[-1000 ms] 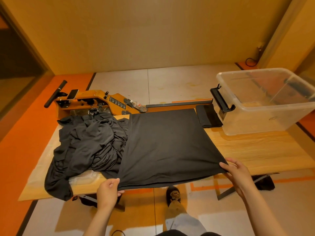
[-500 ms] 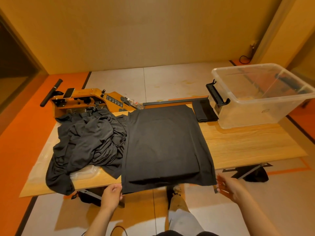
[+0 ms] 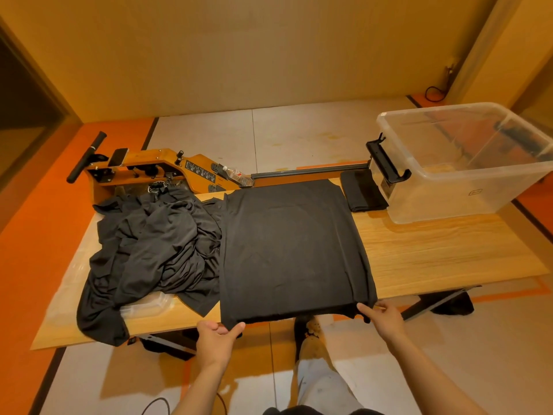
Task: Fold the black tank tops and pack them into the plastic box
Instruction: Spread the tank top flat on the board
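Note:
A black tank top (image 3: 293, 250) lies spread flat across the middle of the wooden table (image 3: 434, 253), its near hem hanging over the front edge. My left hand (image 3: 217, 339) pinches the hem's near left corner. My right hand (image 3: 381, 317) pinches the near right corner. A heap of unfolded black tank tops (image 3: 149, 250) lies to the left, touching the flat one. A small folded black top (image 3: 362, 191) rests beside the clear plastic box (image 3: 466, 190), which stands at the table's far right with a black latch handle.
An orange rowing machine (image 3: 155, 169) with a rail and a plastic bottle (image 3: 238, 175) stands on the floor behind the table. Clear plastic wrap (image 3: 143, 307) lies under the heap. My leg and shoe (image 3: 311, 333) show below the table's front edge.
The hem has been pulled down over the table's front edge. My right hand let go of the right corner, swung below the edge, and now pinches that corner again. The left hand kept its hold.

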{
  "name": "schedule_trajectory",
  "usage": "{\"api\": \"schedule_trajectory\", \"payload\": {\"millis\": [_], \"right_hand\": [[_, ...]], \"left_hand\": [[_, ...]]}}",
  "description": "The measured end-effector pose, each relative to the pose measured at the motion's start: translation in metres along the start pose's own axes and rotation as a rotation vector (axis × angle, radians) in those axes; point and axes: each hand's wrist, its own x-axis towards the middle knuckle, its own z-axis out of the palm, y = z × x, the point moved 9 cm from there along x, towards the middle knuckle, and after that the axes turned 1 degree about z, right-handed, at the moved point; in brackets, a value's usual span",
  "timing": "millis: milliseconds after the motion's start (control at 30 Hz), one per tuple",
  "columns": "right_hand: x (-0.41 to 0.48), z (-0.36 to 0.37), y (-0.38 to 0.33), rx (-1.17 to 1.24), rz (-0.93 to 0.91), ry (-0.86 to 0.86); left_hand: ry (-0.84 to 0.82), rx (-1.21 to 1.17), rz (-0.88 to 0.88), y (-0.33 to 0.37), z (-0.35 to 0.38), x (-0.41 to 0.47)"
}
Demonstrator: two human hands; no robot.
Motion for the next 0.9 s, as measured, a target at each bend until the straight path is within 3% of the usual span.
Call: {"api": "schedule_trajectory", "payload": {"millis": [233,467,767,900], "right_hand": [[0.011,-0.003,0.006,-0.123,-0.008,0.147],[0.016,-0.031,0.004,-0.013,-0.032,0.141],[0.002,-0.033,0.009,0.316,0.094,-0.024],[-0.002,-0.029,0.021,0.286,0.146,-0.104]], "left_hand": [[0.077,0.099,-0.026,0.002,-0.001,0.006],[0.001,-0.054,0.119,0.012,-0.022,0.009],[-0.143,-0.136,0.237,0.027,-0.028,0.005],[-0.068,-0.058,0.187,0.016,-0.036,0.006]]}}
